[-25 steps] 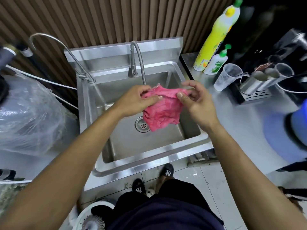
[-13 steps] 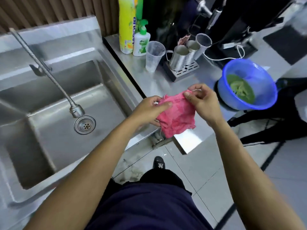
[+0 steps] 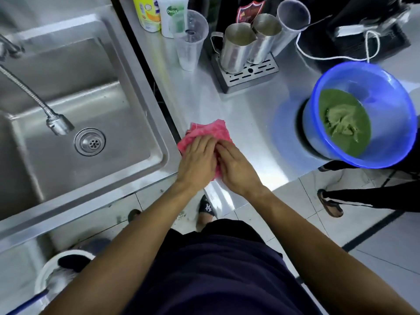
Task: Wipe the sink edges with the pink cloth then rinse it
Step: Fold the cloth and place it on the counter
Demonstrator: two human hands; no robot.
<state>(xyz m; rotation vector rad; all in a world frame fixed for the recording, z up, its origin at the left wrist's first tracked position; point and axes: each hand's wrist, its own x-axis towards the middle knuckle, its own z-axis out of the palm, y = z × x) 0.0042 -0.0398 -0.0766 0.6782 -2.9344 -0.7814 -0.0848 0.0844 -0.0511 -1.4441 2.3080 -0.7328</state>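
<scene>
The pink cloth (image 3: 210, 133) lies flat on the steel counter just right of the sink's right rim (image 3: 156, 105). My left hand (image 3: 197, 162) and my right hand (image 3: 237, 169) press down on it side by side, palms down, covering its near half. The steel sink basin, with its round drain (image 3: 90, 142), is at the left. A flexible faucet hose (image 3: 34, 96) hangs over the basin, its nozzle above the drain. No water is seen running.
A blue basin (image 3: 363, 87) with green liquid sits at the counter's right. Two steel pitchers (image 3: 236, 48) stand on a drip tray (image 3: 247, 76), beside a clear plastic cup (image 3: 189, 39) and soap bottles (image 3: 172, 12). Another person's legs and sandal (image 3: 331, 205) are on the floor at right.
Both hands carried the cloth from over the sink basin to the right and lowered it flat onto the counter. My view swung right and down.
</scene>
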